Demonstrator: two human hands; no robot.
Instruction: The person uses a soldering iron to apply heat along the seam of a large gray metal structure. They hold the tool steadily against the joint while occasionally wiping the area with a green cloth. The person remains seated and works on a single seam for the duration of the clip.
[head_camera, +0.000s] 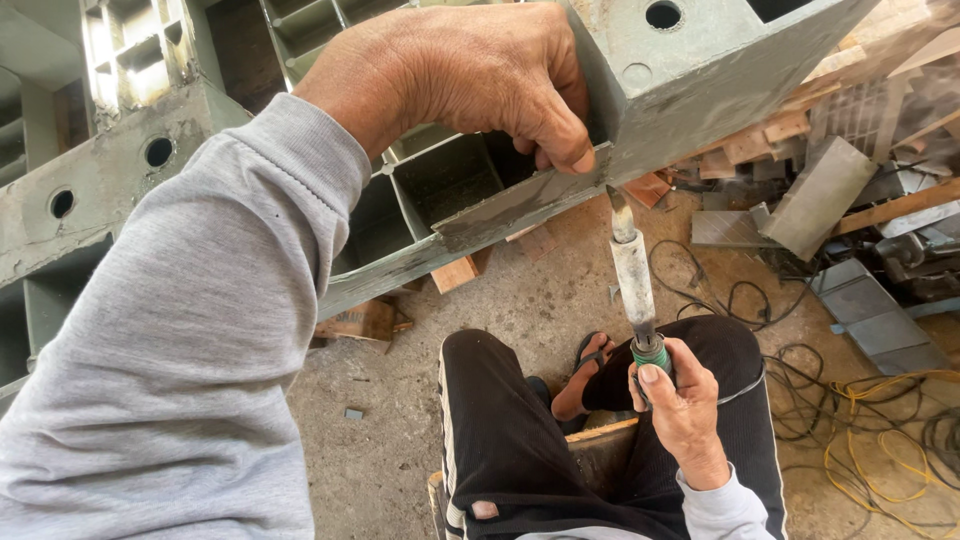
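Below the left hand (480, 75) gripping the steel frame (520, 200) — scraper (633, 270) upright in right hand's (680, 400) closed fingers.

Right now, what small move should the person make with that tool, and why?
Probably raise the tool slightly: its tip sits just below the edge of the grey metal frame, which the left hand steadies while the right hand holds the handle.

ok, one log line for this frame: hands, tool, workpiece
left hand: grips edge of grey steel frame | right hand: holds paint-caked tool, tip up near frame edge, contact unclear | seated, cables on floor
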